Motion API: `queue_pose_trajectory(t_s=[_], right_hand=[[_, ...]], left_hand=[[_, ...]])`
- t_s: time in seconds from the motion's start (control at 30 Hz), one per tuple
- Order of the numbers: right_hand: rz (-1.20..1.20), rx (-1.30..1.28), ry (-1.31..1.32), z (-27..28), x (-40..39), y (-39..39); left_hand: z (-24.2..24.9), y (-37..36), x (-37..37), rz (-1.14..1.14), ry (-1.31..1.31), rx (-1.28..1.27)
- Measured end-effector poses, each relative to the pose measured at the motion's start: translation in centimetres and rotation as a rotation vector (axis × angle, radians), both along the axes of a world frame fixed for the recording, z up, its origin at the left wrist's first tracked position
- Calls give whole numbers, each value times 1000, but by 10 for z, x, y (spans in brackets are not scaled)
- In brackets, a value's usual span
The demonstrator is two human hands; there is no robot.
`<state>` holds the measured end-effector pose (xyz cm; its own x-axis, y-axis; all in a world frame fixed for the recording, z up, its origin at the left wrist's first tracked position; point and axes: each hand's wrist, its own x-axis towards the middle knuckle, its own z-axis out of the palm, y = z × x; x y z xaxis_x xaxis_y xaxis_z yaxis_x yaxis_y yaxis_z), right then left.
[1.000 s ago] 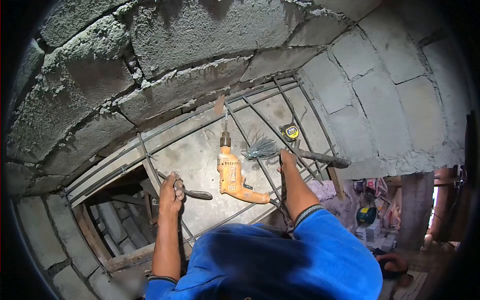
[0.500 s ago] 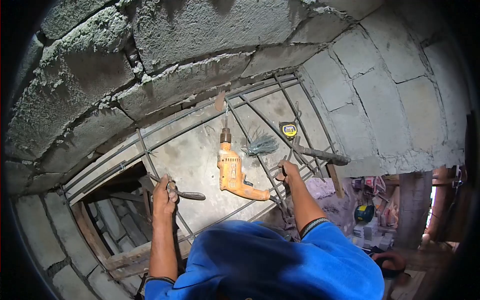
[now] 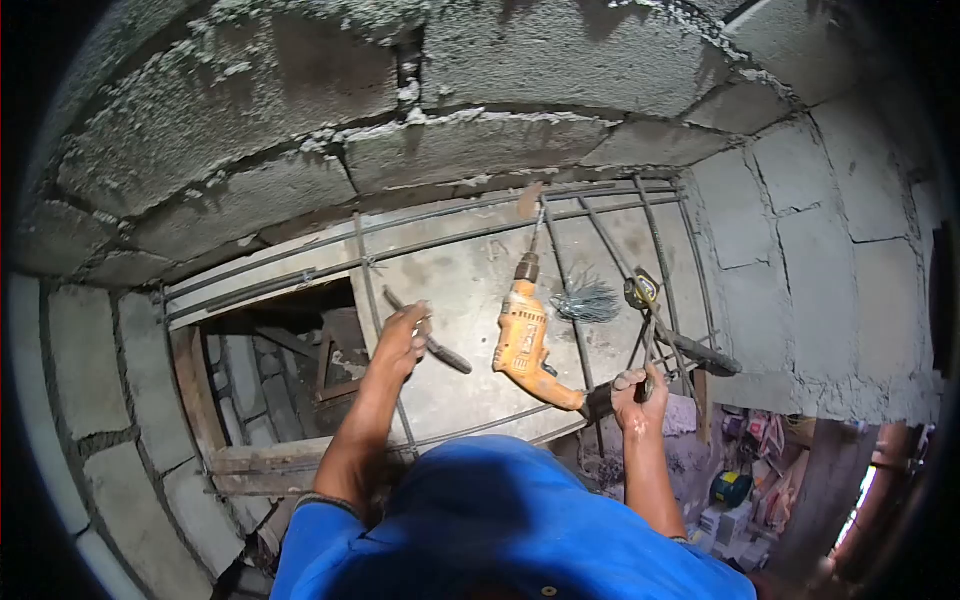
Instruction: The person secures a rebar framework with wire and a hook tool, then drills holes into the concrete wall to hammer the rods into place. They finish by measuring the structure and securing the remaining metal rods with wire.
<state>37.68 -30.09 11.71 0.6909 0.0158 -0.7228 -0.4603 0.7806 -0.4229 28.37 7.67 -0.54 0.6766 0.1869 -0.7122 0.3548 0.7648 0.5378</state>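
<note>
My left hand (image 3: 402, 338) is closed around a short dark metal bar (image 3: 447, 354) with a broad, slightly curved end, above the pale board. My right hand (image 3: 640, 392) has its fingers curled around a slim dark metal tool (image 3: 648, 345), whose exact kind I cannot make out. That tool reaches up to a black and yellow tape measure (image 3: 642, 289), which sits tilted by the rebar. Between my hands lies an orange power drill (image 3: 522, 340), its bit pointing to the block wall. A bundle of tie wire (image 3: 588, 302) rests just right of the drill.
Tied rebar (image 3: 440, 236) crosses the pale board (image 3: 455, 285). Concrete block walls (image 3: 480, 150) rise ahead and on both sides. At left is a wood-framed opening (image 3: 285, 350). A dark green container (image 3: 731, 488) and clutter stand lower down at right.
The view has swung, shifting the scene rightward. My left hand has turned its bar over the board. My right hand has taken hold of the slim tool, and the tape measure has tipped.
</note>
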Motion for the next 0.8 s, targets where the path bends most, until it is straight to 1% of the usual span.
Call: queue_pose_trajectory(t_s=[0.03, 0.07, 0.13, 0.2, 0.23, 0.27, 0.3, 0.33, 0.37, 0.4, 0.43, 0.5, 0.53, 0.57, 0.6, 0.67, 0.7, 0.73, 0.77, 0.8], right_hand=[[-70, -84, 57, 15, -8, 13], [-63, -76, 57, 24, -13, 17], [-67, -237, 56, 39, -29, 17], [-31, -237, 57, 61, -46, 15], [6, -239, 62, 66, -56, 11], [111, -177, -30, 55, -65, -7], [114, -184, -32, 59, -69, -7], [176, -256, -91, 67, -74, -3], [238, -328, -152, 75, -77, 1], [299, -404, -192, 81, -76, 5], [301, -408, -192, 82, -71, 3], [739, -869, -306, 83, -53, 0], [878, -1203, -374, 83, -40, 5], [936, -1386, -583, 82, -26, 19], [985, -1559, -800, 80, -12, 34], [1277, -1611, -757, 66, 18, 51], [1278, -1603, -764, 54, 32, 60], [1299, -1617, -857, 41, 45, 69], [1323, -1630, -953, 33, 56, 77], [1331, -1625, -962, 29, 67, 83]], left_hand=[[-11, 0, 6, -36, -46, -10], [-12, -3, 13, -70, -24, 0], [-20, 2, 23, -102, -7, 11], [-34, 5, 30, -332, 91, 329], [-40, 4, 33, -329, 85, 324], [-46, 2, 35, -520, 143, 807], [-49, 2, 37, -702, 201, 1294], [5, -2, 40, -836, 297, 1215], [15, -3, 43, -833, 294, 1211], [20, -4, 43, -885, 292, 1267], [22, -5, 42, -937, 292, 1323], [22, -1, 41, -920, 299, 1368], [21, 2, 38, -876, 301, 1423], [19, 6, 34, -834, 306, 1475], [10, 10, 29, -822, 244, 1502], [2, 17, 20, -811, 243, 1533], [-1, 21, 16, -799, 232, 1567], [-4, 24, 10, -778, 190, 1589], [-4, 24, 8, -772, 200, 1588], [-3, 23, 8, -796, 229, 1606]])
